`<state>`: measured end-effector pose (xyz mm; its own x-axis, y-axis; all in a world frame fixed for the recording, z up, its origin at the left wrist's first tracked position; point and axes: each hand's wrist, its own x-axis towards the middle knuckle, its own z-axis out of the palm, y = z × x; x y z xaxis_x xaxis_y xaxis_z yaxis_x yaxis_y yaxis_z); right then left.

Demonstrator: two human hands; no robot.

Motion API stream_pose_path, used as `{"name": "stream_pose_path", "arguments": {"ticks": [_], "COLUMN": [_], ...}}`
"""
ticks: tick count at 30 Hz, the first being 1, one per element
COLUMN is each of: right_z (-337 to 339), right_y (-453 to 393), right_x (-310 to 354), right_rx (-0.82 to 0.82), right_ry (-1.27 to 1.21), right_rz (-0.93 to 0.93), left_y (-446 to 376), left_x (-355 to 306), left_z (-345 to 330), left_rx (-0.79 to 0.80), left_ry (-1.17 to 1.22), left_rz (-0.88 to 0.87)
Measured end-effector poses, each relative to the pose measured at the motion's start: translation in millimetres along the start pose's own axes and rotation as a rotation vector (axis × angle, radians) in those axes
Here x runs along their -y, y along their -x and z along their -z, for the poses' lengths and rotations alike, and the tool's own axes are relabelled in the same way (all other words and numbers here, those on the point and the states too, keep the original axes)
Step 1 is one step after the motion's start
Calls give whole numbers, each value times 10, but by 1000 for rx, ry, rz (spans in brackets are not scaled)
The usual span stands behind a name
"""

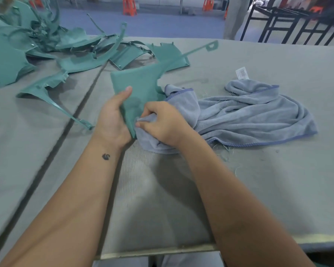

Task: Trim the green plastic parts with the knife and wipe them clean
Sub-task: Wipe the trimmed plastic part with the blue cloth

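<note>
Green plastic part (141, 87), flat and matte, gripped in left hand (112, 118) above grey felt-like surface (258, 180); right hand (162, 124) pinching soft blue microfibre cloth (249, 116) against its lower edge. Wiping apparently underway. Heap of glossy curved green parts (46, 45) beyond, seemingly still waiting. No knife visible.

Flat green plastic part (139, 87) tilted up, blue-grey cloth (249, 114) touching it
</note>
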<state>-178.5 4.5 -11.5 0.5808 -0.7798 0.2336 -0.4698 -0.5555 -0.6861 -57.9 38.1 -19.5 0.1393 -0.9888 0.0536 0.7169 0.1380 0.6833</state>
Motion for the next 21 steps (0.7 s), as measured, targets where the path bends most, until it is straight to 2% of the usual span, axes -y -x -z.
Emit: {"name": "stream_pose_path", "arguments": {"ticks": [2, 5, 8, 12, 14, 17, 20, 21], "right_z": [-20, -54, -72, -2, 45, 23, -147, -202], "right_y": [3, 3, -67, -105, -56, 27, 43, 21], "right_x": [17, -19, -70, -75, -73, -6, 50, 47], "right_rx": [30, -51, -252, -561, -650, -529, -373, -346], "right_ry": [33, 16, -24, -387, -510, -542, -184, -75], "right_rz": [11, 24, -52, -153, -124, 90, 317, 332], "left_y": [-33, -53, -39, -14, -12, -32, -46, -47], "left_x": [41, 23, -21, 9, 26, 73, 110, 106], "left_z": [-6, 9, 29, 43, 17, -69, -78, -78], "left_rx": [-142, -235, -275, -312, -288, -276, -240, -250], "left_ry": [-53, 91, 129, 126, 127, 103, 138, 125], "left_rz": [-47, -111, -164, -142, -90, -55, -15, 16]}}
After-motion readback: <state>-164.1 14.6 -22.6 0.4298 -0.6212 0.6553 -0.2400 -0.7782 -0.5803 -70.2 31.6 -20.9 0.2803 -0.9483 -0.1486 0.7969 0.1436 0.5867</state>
